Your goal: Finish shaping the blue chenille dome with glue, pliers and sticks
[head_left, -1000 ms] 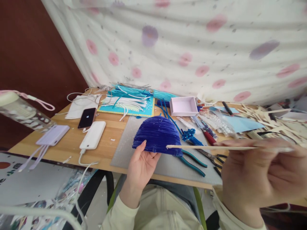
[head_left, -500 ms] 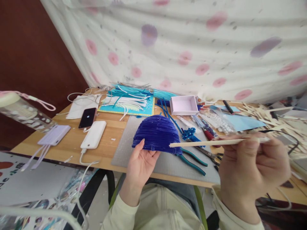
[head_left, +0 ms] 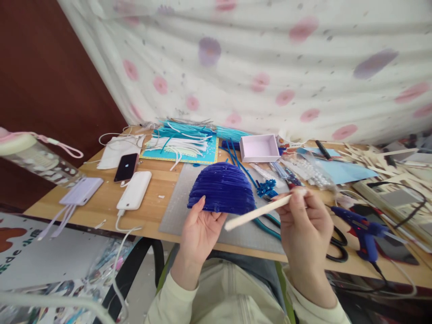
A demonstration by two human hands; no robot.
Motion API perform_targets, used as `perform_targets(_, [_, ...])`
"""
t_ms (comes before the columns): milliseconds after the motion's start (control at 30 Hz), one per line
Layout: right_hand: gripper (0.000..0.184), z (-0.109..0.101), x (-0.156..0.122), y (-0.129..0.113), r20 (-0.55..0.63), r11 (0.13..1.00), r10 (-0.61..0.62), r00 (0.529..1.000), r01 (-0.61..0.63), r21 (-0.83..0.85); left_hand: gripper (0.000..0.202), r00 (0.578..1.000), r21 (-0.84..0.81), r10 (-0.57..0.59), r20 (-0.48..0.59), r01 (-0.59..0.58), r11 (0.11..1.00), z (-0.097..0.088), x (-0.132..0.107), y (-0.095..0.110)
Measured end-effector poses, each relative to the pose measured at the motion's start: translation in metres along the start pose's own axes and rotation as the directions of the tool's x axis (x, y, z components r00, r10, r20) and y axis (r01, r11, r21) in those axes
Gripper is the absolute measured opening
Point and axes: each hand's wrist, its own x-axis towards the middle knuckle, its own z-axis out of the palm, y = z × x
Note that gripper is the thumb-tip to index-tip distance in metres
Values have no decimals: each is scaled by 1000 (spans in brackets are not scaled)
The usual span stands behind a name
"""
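Note:
My left hand [head_left: 203, 229] grips the lower edge of a dark blue dome [head_left: 221, 188], which looks covered in rows of pipe cleaners. Its thumb lies on the outside, and the other fingers go underneath. In my right hand [head_left: 305, 225] is a pale flat wooden stick [head_left: 259, 210], pinched between thumb and fingers. The stick slants down to the left, its free end just below the dome's lower right edge; whether they touch I cannot tell. Partly hidden behind the stick and hand are teal-handled pliers [head_left: 266, 228] and black-handled scissors [head_left: 339, 252].
On the right lie a blue glue gun [head_left: 364, 229] and many wooden sticks [head_left: 401, 157]. A lilac box [head_left: 259, 148], bundled pipe cleaners [head_left: 182, 144] and a blue pipe-cleaner flower [head_left: 266, 188] sit behind a grey cutting mat [head_left: 175, 211]. Leftward are a phone [head_left: 126, 167], a white power bank [head_left: 134, 191] and a bottle [head_left: 40, 157].
My right hand has moved left and slightly down with the stick, whose free end has dropped below the dome's edge. The glue gun now shows. My left hand and the dome have barely moved.

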Motion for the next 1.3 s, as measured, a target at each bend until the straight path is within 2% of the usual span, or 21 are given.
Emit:
perform_targets(67, [25, -8, 4, -1, 116, 990, 120, 986, -110, -86, 35, 1000, -14, 1, -6, -1, 1000, 0, 0, 1])
perform_targets(133, [29, -21, 12, -3, 173, 965, 138, 975, -93, -247, 36, 1000, -33, 8, -6, -8, 999, 0, 0, 3])
perform_targets(200, [31, -36, 23, -6, 136, 870, -5, 991, 72, -488, 39, 1000, -51, 12, -4, -12, 999, -1, 1, 5])
perform_targets(233, [31, -43, 29, -8, 104, 778, -132, 986, 168, -606, 40, 1000, -60, 14, -3, -14, 998, -2, 2, 7])
perform_targets(300, [27, -55, 39, -13, 55, 603, -376, 925, 290, -743, 43, 1000, -70, 17, -12, -18, 997, -4, 3, 10])
perform_targets(333, [23, -60, 42, -15, 31, 569, -456, 889, 318, -758, 44, 1000, -71, 18, -21, -20, 997, -4, 3, 11])
perform_targets(400, [17, -66, 48, -16, -39, 602, -521, 853, 334, -725, 46, 999, -75, 26, -38, -29, 997, -5, 3, 14])
perform_targets(533, [21, -74, 65, 6, -139, 664, -487, 862, 263, -700, 49, 998, -90, 42, -55, -47, 995, -5, 3, 16])
perform_targets(667, [33, -83, 84, 42, -53, 692, -376, 925, 242, -680, 49, 999, -68, 44, -28, -46, 997, -5, 2, 14])
perform_targets(733, [37, -78, 76, 46, -14, 681, -368, 930, 259, -684, 47, 999, -47, 43, -6, -44, 998, -6, 2, 12])
perform_targets(767, [35, -73, 67, 43, 16, 677, -382, 924, 292, -676, 45, 999, -39, 43, 0, -43, 998, -6, 1, 11])
perform_targets(800, [25, -66, 54, 37, 63, 687, -388, 920, 334, -646, 43, 999, -30, 44, 4, -43, 999, -6, 1, 11])
perform_targets(833, [11, -58, 39, 29, 179, 677, -429, 885, 446, -585, 40, 999, -20, 45, 5, -45, 999, -6, 1, 10])
perform_targets(867, [10, -49, 25, 21, 334, 626, -472, 816, 577, -524, 37, 999, -8, 50, 3, -50, 999, -6, 1, 9])
perform_targets(900, [17, -39, 11, 14, 463, 572, -494, 736, 676, -464, 35, 998, 6, 55, -1, -55, 998, -6, 0, 7])
perform_targets(933, [19, -30, 0, 9, 561, 519, -504, 656, 750, -410, 33, 998, 20, 58, -5, -58, 998, -6, -1, 6])
perform_targets(967, [21, -21, -9, 6, 623, 474, -504, 598, 794, -380, 32, 998, 35, 58, -10, -58, 998, -6, -1, 5])
perform_targets(1000, [23, -14, -14, 5, 656, 439, -499, 566, 818, -372, 31, 998, 49, 55, -13, -54, 997, -6, -2, 4])
perform_targets(1100, [25, -1, -18, 15, 674, 375, -503, 540, 840, -393, 29, 999, 80, 49, -6, -48, 996, -6, -4, 1])
perform_targets(1300, [26, 3, -12, 35, 641, 313, -585, 497, 867, -387, 32, 998, 68, 61, -7, -60, 996, -2, -3, -2])
